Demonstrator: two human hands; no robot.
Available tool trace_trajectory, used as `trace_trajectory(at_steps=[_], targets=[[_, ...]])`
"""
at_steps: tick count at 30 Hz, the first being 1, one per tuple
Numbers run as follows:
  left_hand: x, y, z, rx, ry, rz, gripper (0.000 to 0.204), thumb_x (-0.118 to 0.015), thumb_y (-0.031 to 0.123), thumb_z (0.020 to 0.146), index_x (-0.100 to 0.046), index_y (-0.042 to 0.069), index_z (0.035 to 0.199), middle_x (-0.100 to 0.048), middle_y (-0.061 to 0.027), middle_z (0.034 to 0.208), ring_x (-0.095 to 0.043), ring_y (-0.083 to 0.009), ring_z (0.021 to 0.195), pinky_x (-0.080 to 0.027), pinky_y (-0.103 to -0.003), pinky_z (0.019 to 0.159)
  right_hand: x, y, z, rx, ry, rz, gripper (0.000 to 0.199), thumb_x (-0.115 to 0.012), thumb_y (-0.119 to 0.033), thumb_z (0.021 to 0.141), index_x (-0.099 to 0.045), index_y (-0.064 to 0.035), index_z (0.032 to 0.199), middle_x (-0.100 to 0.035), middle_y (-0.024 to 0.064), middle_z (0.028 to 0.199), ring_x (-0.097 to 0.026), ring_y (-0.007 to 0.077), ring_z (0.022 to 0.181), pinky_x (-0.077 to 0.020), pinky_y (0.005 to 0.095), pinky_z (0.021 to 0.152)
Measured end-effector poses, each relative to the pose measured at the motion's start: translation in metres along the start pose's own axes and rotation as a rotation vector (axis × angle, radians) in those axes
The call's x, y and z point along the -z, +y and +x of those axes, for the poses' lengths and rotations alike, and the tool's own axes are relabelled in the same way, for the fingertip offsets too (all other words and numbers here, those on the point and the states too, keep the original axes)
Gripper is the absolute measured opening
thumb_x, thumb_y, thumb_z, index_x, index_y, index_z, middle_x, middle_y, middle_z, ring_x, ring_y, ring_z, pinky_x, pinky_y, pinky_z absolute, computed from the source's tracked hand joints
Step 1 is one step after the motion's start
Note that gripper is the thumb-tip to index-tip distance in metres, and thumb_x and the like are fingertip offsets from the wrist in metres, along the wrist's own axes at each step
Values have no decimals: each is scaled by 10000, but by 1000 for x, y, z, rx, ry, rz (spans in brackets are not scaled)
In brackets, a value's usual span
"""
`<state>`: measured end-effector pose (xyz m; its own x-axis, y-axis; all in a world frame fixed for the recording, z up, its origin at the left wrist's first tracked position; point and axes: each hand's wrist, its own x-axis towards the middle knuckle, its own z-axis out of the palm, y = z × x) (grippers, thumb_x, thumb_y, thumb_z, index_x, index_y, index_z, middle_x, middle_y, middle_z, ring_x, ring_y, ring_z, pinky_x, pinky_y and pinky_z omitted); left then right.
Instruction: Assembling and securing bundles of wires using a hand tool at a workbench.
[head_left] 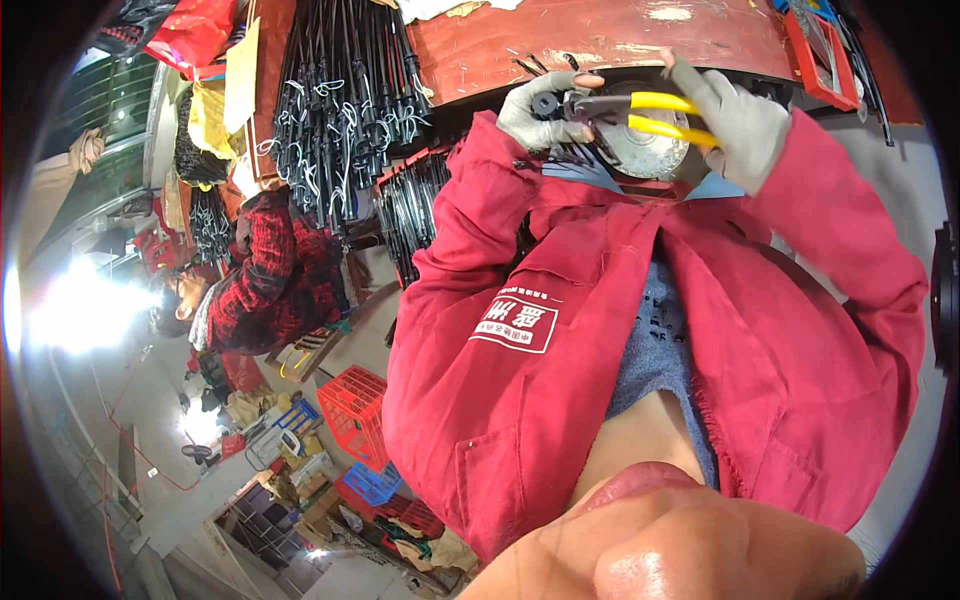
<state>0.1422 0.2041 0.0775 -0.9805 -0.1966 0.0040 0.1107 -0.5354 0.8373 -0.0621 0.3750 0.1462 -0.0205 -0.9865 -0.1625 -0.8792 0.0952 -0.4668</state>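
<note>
My left hand, in a pale work glove with bare fingertips, is closed around a black round-ended part with a hole in its end face. My right hand, gloved alike, holds pliers by their yellow handles, one finger stretched away from them. The dark jaws of the pliers reach between my left thumb and fingers and meet the held part; their exact grip on it cannot be made out. Just beyond the pliers lies a round, worn metal disc.
A red worktop spans the far side. Bundles of black rods with white ties hang at the left. A red frame stands far right. Further left, another person in a checked jacket works near red and blue crates.
</note>
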Motion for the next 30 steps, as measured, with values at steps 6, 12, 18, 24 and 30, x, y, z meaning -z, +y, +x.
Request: trace_trajectory(at_steps=[6, 12, 18, 24, 30], targets=[[-6, 11, 13, 86, 25, 105, 601, -708, -117, 586, -505, 18, 1135, -565, -125, 1038, -594, -199, 789, -537, -265, 684, 3, -8, -15, 143, 524, -426, 686, -658, -60, 598, -417, -81, 1240, -582, 109, 975, -576, 200, 664, -463, 282, 574], [0, 7, 10, 161, 64, 141, 634, -750, -54, 576, -496, 42, 1149, -561, -110, 1074, -557, -199, 930, -500, -218, 684, 22, -2, -21, -256, -150, 129, 721, -659, -53, 601, -386, -88, 1267, -568, 130, 997, -575, 206, 764, -456, 285, 643], [-31, -4, 25, -215, 182, 392, 626, -756, -16, 586, -499, 52, 1153, -564, -106, 1035, -556, -177, 891, -473, -223, 727, -12, 19, -8, 73, 536, -538, 744, -666, -66, 593, -373, -127, 1274, -574, 112, 916, -563, 234, 740, -445, 295, 632], [-34, -9, 26, -154, 187, 374, 637, -749, -5, 600, -479, 47, 1175, -558, -79, 938, -550, -164, 808, -454, -226, 769, -23, 40, 1, 194, 346, -273, 587, -649, -100, 632, -457, -119, 1186, -553, 96, 755, -546, 254, 640, -438, 327, 570], [-28, -5, 34, -73, 122, 208, 691, -738, -31, 596, -438, 66, 1211, -541, -41, 869, -517, -128, 738, -449, -217, 702, -17, 49, 10, 45, 39, 14, 322, -627, -142, 665, -541, -106, 973, -549, 79, 734, -551, 267, 651, -437, 354, 568]])
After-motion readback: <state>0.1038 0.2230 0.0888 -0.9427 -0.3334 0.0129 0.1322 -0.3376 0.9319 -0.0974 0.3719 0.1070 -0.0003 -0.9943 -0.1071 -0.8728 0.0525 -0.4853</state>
